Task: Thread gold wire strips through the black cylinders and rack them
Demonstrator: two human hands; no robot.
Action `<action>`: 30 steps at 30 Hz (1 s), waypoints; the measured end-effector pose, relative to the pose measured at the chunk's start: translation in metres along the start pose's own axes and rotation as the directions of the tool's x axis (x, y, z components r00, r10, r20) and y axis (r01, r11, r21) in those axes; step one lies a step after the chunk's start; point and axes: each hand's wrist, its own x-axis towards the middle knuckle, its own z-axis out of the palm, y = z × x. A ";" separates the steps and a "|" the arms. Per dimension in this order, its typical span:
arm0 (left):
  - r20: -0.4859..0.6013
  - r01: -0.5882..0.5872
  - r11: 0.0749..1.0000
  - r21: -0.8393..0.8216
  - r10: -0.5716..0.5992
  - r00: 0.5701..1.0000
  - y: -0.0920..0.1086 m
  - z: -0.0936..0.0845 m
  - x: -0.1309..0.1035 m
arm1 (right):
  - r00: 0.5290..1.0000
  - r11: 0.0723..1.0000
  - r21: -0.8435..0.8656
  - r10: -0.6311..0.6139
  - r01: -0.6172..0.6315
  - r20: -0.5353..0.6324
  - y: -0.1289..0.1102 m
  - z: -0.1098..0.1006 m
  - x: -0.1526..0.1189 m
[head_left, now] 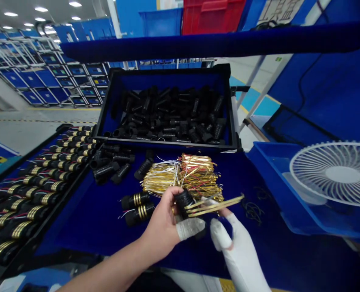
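My left hand (164,223), its thumb in a white finger cover, is closed round a black ribbed cylinder (184,200). Several thin gold strips (215,207) reach from the cylinder's side toward the right. My right hand (233,235), in a white covering with some fingertips bare, has its fingers at these strips, while its thumb sits lower and apart from them; the exact grip is partly hidden. Just behind both hands lie bundles of gold strips with white wires (161,177) and with red wires (200,174). Left of my left hand rest two black cylinders with gold rings (140,213).
A black-rimmed bin (164,142) of black cylinders stands behind. On the left, a tray (46,221) holds rows of gold-ringed cylinders. Loose black cylinders (107,170) lie near the bin. At right are a blue bin (268,178), a white fan (341,174) and wire scraps (253,213).
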 end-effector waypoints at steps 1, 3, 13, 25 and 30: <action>0.011 0.005 1.000 0.004 -0.005 1.000 -0.003 -0.001 -0.002 | 1.000 1.000 0.014 -0.001 0.001 0.013 -0.004 -0.001 0.000; 0.042 0.019 0.999 0.047 -0.021 0.999 -0.008 -0.003 -0.005 | 1.000 1.000 0.027 0.005 -0.006 0.004 -0.012 -0.002 -0.001; 0.147 0.002 0.992 -0.128 0.017 0.989 -0.016 -0.006 -0.011 | 1.000 0.993 0.114 0.026 -0.025 0.000 -0.017 0.006 0.005; 0.068 -0.013 0.997 0.071 0.008 0.998 -0.005 -0.004 -0.011 | 0.993 0.992 0.091 0.077 -0.085 0.086 -0.019 0.008 0.002; 0.072 -0.001 0.984 0.178 -0.013 0.997 -0.007 -0.005 -0.013 | 0.985 0.964 0.225 0.117 -0.142 0.124 -0.019 0.011 0.001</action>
